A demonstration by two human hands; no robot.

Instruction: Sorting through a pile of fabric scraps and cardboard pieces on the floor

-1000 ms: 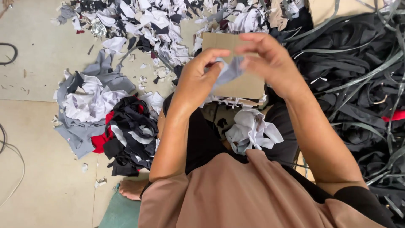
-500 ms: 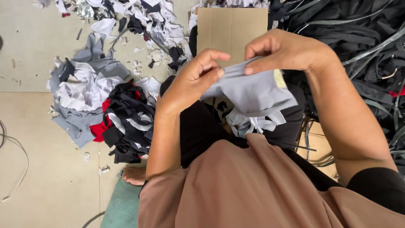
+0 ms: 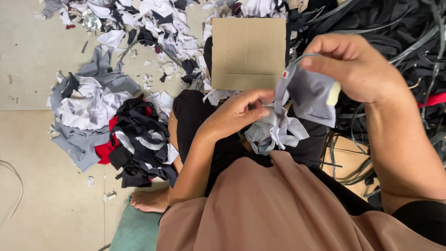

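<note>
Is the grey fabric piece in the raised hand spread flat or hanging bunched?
Hanging bunched: the grey fabric piece droops in folds from the right hand, while the left hand pinches its lower end.

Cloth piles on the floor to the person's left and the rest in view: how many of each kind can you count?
Hands: 2, left hand, right hand
Grey cloth piece held: 1
Cardboard sheet: 1
Sorted cloth piles: 2, grey-white pile, black-red pile
Bare foot: 1
Total: 7

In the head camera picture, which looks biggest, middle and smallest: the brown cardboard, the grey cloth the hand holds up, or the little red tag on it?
1. Cardboard, biggest.
2. Grey cloth in the right hand; it is nearer the camera, so it may look bigger than it really is.
3. Red tag, smallest by far.
</note>
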